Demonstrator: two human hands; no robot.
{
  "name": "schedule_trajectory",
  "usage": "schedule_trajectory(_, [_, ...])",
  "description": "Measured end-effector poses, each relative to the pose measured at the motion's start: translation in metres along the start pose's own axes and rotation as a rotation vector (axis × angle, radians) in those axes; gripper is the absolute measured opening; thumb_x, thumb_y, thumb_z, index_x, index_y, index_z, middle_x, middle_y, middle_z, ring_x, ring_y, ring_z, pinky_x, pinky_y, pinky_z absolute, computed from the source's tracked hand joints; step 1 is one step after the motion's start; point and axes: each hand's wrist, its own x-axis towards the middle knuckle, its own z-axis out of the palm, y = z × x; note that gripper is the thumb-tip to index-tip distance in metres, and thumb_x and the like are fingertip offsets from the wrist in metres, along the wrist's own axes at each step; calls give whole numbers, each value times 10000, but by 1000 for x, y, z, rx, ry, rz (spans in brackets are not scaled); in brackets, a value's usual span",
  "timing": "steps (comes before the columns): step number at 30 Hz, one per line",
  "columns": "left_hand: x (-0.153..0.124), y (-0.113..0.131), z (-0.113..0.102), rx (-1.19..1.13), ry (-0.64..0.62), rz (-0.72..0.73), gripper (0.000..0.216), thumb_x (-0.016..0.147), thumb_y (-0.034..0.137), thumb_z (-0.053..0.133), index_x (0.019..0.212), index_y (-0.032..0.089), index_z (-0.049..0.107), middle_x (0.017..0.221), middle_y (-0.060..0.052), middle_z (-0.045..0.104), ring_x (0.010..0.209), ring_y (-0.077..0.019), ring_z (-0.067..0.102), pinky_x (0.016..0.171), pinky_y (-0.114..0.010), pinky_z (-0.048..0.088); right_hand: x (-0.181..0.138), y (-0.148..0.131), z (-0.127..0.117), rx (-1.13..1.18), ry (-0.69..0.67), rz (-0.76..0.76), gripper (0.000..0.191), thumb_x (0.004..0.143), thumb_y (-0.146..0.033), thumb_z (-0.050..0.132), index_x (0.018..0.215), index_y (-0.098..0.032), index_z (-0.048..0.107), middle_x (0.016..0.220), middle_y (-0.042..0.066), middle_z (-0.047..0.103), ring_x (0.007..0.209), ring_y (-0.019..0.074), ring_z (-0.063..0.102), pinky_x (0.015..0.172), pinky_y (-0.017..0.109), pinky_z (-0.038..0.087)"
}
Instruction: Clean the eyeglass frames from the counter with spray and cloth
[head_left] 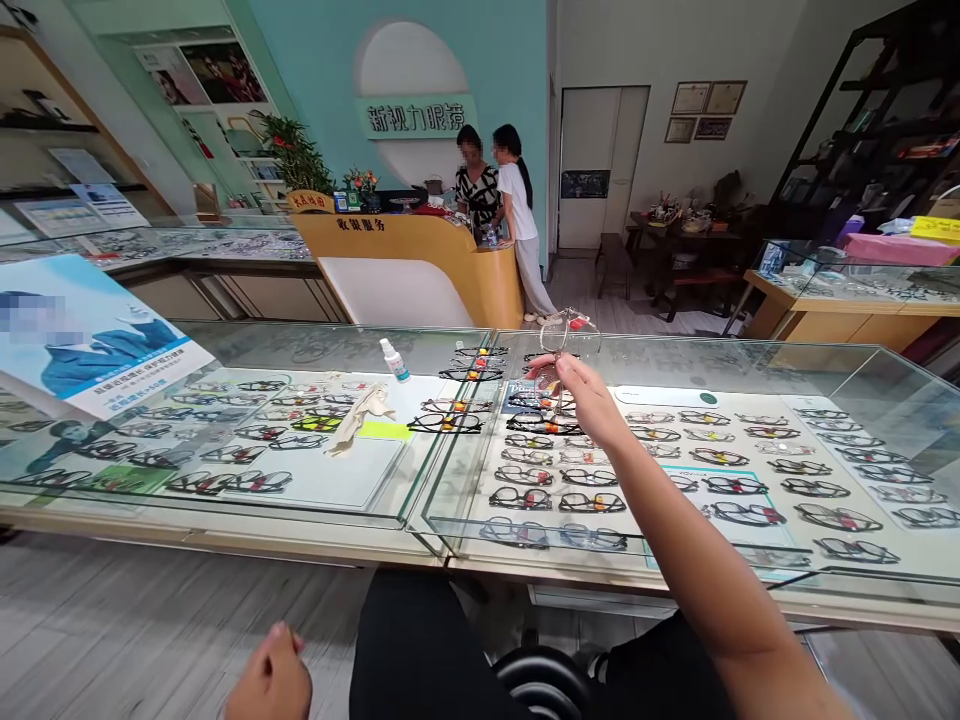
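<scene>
Over the glass display counter (420,490), my right hand (589,395) is closed on a pair of thin-framed eyeglasses (555,336), raised above the glass. Just beneath that hand lie dark-framed eyeglasses (541,425) with small orange tags. More tagged eyeglasses (446,422) form a column to the left of it. A white spray bottle (394,362) stands upright farther left, with a crumpled beige cloth (361,418) near it. Low in the view, apart from the counter, my left hand (271,675) has its fingers curled in, and nothing shows in it.
Rows of eyeglasses (592,502) fill the case. A tilted poster board (97,340) stands at the left. Beyond is an orange-fronted service desk (397,240) with two people by it. Another glass case (862,275) stands at the right. My legs are below the counter edge.
</scene>
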Motion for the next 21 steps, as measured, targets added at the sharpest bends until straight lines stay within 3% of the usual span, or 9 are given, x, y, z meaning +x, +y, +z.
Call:
schedule_trajectory(1, [16, 14, -3, -174, 72, 38, 345, 887, 483, 529, 584, 341, 611, 503, 26, 593, 562, -292, 609, 614, -404, 449, 0, 0, 0, -4, -1, -4, 541, 1081, -703, 507, 1176, -243, 775, 1116, 79, 803, 998, 247, 657, 837, 376, 460])
schedule_trajectory(3, [49, 52, -12, -241, 133, 183, 187, 865, 451, 587, 712, 345, 605, 579, 23, 592, 654, -298, 610, 691, -411, 446, -1, 1, 0, -8, 0, -8, 528, 1087, -690, 508, 1185, -244, 775, 1130, 77, 799, 998, 243, 653, 841, 374, 459])
schedule_trajectory(7, [117, 142, -15, -62, 56, 476, 201, 961, 437, 560, 839, 278, 559, 758, -6, 622, 788, -273, 607, 784, -374, 430, 0, 6, -3, -17, -7, -14, 490, 1101, -649, 509, 1186, -251, 781, 1130, 72, 799, 1014, 242, 652, 853, 372, 451])
schedule_trajectory(11, [186, 210, 11, 29, -15, 520, 175, 995, 365, 575, 1021, 208, 649, 1007, -89, 686, 995, -274, 620, 840, -349, 418, 1, 13, -5, -40, -6, 2, 504, 1098, -655, 509, 1195, -244, 785, 1136, 78, 805, 1055, 253, 664, 849, 370, 459])
schedule_trajectory(13, [212, 231, 27, 104, -123, 450, 191, 997, 348, 625, 1033, 168, 678, 1058, -108, 674, 1044, -267, 592, 874, -344, 402, 1, 16, -6, -55, -4, 10, 513, 1093, -665, 513, 1199, -244, 785, 1144, 77, 806, 1036, 251, 665, 843, 370, 465])
schedule_trajectory(15, [229, 246, 41, 116, -208, 415, 190, 932, 326, 737, 966, 143, 697, 946, -74, 642, 975, -244, 573, 877, -342, 382, 2, 17, -6, -67, -2, 10, 520, 1085, -678, 519, 1190, -245, 787, 1143, 75, 805, 1020, 248, 662, 838, 369, 468])
schedule_trajectory(18, [242, 257, 56, 110, -297, 344, 204, 796, 239, 858, 826, 156, 674, 710, 3, 515, 839, -224, 523, 837, -343, 341, 2, 18, -5, -72, -2, 8, 532, 1078, -690, 520, 1184, -243, 787, 1133, 73, 803, 1012, 247, 658, 844, 369, 467])
schedule_trajectory(21, [246, 261, 58, 60, -340, 296, 236, 786, 189, 851, 741, 177, 619, 617, 37, 438, 771, -208, 483, 800, -335, 294, 3, 18, -5, -71, -3, -6, 523, 1083, -679, 516, 1180, -240, 784, 1120, 67, 799, 1020, 241, 654, 876, 370, 462])
